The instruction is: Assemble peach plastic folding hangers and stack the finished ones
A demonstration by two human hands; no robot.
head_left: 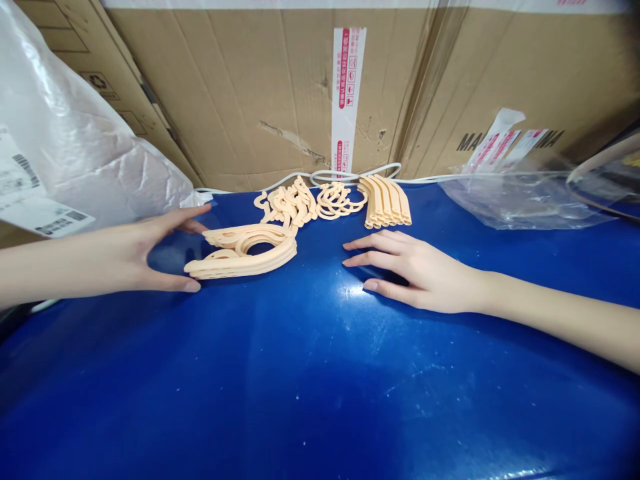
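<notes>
My left hand (150, 257) rests on the blue table (310, 373) with its fingers spread, thumb and fingers touching the left end of a stack of curved peach plastic pieces (245, 253). My right hand (415, 270) lies flat and open on the table, holding nothing, just below a neat row of peach curved strips (385, 200). Between the two groups lie a loose heap of peach hook-shaped parts (287, 203) and a cluster of peach ring-shaped parts (337, 199).
Large cardboard boxes (300, 93) form a wall right behind the parts. A crumpled white plastic bag (75, 153) with labels sits at the left. Clear plastic bags (525, 193) lie at the right. A white cable (430, 179) runs along the table's back edge.
</notes>
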